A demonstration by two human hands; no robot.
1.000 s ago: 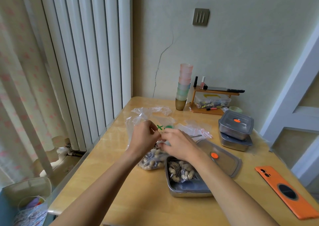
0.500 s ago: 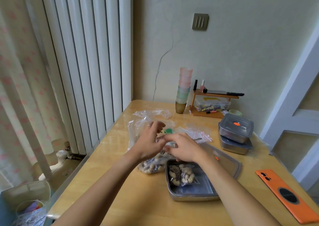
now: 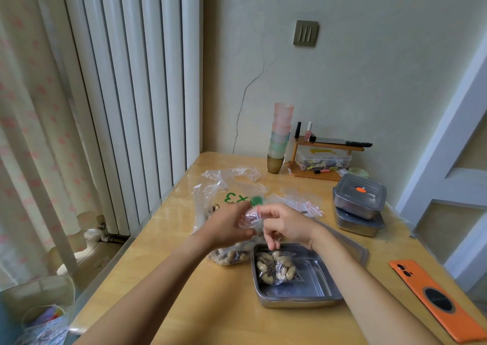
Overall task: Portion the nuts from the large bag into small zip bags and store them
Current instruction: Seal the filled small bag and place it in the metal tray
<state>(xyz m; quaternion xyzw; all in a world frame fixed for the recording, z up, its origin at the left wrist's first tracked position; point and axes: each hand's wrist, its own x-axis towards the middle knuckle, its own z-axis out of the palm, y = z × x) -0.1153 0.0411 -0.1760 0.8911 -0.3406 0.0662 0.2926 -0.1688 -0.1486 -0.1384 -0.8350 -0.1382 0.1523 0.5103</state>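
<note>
Above the middle of the pale wooden table point(image 3: 163, 278), both hands meet on a small clear zip bag point(image 3: 251, 218) with a red strip at its mouth, held off the surface. The left hand point(image 3: 226, 226) grips the bag's left side with curled fingers, though its fingertips are mostly hidden. The right hand point(image 3: 287, 223) pinches the red-striped top edge between thumb and forefinger, and its other fingers hang loosely curled toward the tray below.

Just under and left of the hands lies the large crumpled clear plastic bag with green print point(image 3: 224, 194), with nuts heaped at its near end. Touching that heap on the right sits an open rectangular steel tray point(image 3: 290, 301) with one filled small bag of nuts point(image 3: 275, 267) inside. Its flat lid point(image 3: 353, 247) lies just behind, partly under the right forearm.

Farther right stand two stacked lidded steel containers point(image 3: 359, 199). Spare empty zip bags point(image 3: 303, 202) lie between them and the hands. An orange phone point(image 3: 434, 294) lies at the near right.
</note>
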